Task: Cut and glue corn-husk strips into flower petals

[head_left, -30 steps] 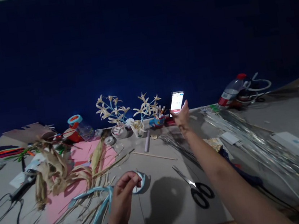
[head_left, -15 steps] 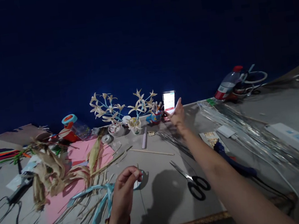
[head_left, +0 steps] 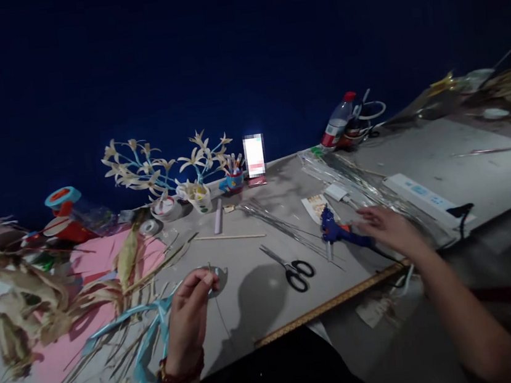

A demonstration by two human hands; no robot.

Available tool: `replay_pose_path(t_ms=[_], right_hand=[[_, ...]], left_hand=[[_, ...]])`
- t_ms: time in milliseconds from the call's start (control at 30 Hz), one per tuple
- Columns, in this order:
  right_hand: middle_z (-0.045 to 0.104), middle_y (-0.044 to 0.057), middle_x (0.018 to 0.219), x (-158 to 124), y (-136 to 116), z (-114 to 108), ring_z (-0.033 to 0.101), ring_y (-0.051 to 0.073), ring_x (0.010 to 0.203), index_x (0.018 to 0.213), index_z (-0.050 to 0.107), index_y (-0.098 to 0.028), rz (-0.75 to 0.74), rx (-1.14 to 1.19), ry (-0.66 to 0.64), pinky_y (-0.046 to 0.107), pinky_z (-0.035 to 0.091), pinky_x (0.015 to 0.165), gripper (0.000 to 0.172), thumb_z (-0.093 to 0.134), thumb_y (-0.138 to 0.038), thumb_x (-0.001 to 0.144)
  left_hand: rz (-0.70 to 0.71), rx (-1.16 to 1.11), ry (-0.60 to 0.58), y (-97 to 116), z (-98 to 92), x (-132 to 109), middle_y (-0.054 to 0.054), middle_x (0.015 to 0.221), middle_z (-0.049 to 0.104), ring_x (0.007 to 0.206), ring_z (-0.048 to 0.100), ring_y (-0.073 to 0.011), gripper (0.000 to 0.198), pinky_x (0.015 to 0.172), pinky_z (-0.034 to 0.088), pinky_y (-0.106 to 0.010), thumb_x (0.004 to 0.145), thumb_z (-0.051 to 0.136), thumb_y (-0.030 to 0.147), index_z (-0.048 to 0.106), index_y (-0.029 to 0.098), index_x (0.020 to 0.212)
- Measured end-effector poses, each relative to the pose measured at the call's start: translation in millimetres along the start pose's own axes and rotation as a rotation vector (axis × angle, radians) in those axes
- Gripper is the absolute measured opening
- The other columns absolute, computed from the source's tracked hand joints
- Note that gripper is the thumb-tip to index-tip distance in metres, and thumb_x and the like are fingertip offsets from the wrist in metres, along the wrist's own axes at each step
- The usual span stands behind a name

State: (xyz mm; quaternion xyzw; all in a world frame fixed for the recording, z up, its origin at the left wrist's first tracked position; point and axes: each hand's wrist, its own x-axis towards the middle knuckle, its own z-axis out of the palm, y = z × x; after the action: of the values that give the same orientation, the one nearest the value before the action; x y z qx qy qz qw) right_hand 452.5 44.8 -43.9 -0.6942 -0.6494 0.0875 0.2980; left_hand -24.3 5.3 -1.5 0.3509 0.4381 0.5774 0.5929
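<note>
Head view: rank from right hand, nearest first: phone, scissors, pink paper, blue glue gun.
From the right hand:
1. Blue glue gun: just left.
2. Scissors: farther left, middle.
3. Phone: back, left of the hand.
4. Pink paper: far left.

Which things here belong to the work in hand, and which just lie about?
Likely in the work:
- thin stem, pinched in the left hand
- blue glue gun, beside the right hand
- scissors, between the hands

Apparently just lying about:
- red-capped bottle
- pen cup
</note>
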Motion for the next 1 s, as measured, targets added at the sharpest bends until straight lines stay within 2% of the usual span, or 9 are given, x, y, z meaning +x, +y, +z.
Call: replay_pose_path(t_ms=[100,200,300,433,567,767,867,1000], right_hand=[[0.070,0.016,0.115,-29,8,10,0.067,0.035,0.108,0.106,0.068,-0.021,-0.084,-0.015,-0.052,0.048,0.057,0.090,0.039,0.066,-0.049,0.078],[0.062,0.017,0.131,-32,5,27,0.058,0.036,0.124,0.121,0.061,-0.019,-0.202,-0.115,-0.070,0.053,0.047,0.105,0.047,0.061,-0.039,0.079],[0.062,0.019,0.130,-22,1,35,0.059,0.036,0.123,0.124,0.059,-0.016,-0.257,-0.208,-0.096,0.050,0.047,0.105,0.051,0.057,-0.032,0.076],[0.066,0.019,0.123,-12,-3,38,0.062,0.037,0.116,0.113,0.064,-0.017,-0.275,-0.225,-0.162,0.052,0.046,0.104,0.042,0.057,-0.031,0.074],[0.068,0.018,0.122,-6,-6,39,0.062,0.039,0.115,0.104,0.066,-0.019,-0.253,-0.203,-0.172,0.052,0.045,0.104,0.037,0.059,-0.032,0.071],[0.074,0.015,0.103,8,8,27,0.068,0.036,0.095,0.102,0.067,-0.020,-0.118,-0.047,-0.197,0.049,0.053,0.089,0.039,0.061,-0.038,0.067],[0.076,0.011,0.098,16,14,18,0.070,0.031,0.090,0.102,0.069,-0.022,-0.034,0.092,-0.203,0.042,0.055,0.080,0.038,0.056,-0.042,0.072],[0.076,0.008,0.081,26,9,10,0.067,0.024,0.066,0.089,0.073,-0.020,0.088,0.273,-0.211,0.032,0.052,0.055,0.037,0.053,-0.048,0.073]], left_hand=[[-0.013,-0.005,-0.032,-5,5.4,-2,-0.001,0.072,0.063,0.072,0.053,-0.0130,0.017,0.071,0.043,-0.023,0.077,0.080,0.031,0.071,0.017,0.073],[-0.023,-0.006,-0.042,-7,10.1,-6,-0.001,0.072,0.064,0.071,0.053,-0.0129,0.017,0.071,0.043,-0.023,0.076,0.081,0.031,0.072,0.017,0.074],[-0.008,-0.010,-0.023,-6,9.6,-12,-0.001,0.073,0.063,0.070,0.053,-0.0131,0.017,0.070,0.043,-0.024,0.076,0.081,0.032,0.072,0.017,0.074],[0.022,-0.009,-0.011,-6,3.3,-16,-0.002,0.073,0.061,0.072,0.052,-0.0137,0.016,0.072,0.043,-0.025,0.078,0.079,0.030,0.072,0.017,0.073],[0.023,-0.022,-0.014,-8,0.7,-16,-0.001,0.072,0.060,0.072,0.051,-0.0133,0.017,0.073,0.043,-0.025,0.079,0.078,0.031,0.071,0.017,0.072],[0.006,-0.041,-0.027,-10,4.3,-12,-0.002,0.072,0.062,0.070,0.052,-0.0130,0.017,0.071,0.043,-0.025,0.077,0.079,0.032,0.072,0.017,0.074],[0.000,-0.052,-0.031,-10,5.4,-11,-0.002,0.072,0.063,0.070,0.053,-0.0133,0.016,0.071,0.043,-0.025,0.078,0.079,0.031,0.072,0.016,0.075],[0.007,-0.042,-0.029,-11,3.7,-11,-0.002,0.073,0.063,0.070,0.053,-0.0136,0.016,0.071,0.043,-0.026,0.079,0.078,0.030,0.071,0.016,0.074]])
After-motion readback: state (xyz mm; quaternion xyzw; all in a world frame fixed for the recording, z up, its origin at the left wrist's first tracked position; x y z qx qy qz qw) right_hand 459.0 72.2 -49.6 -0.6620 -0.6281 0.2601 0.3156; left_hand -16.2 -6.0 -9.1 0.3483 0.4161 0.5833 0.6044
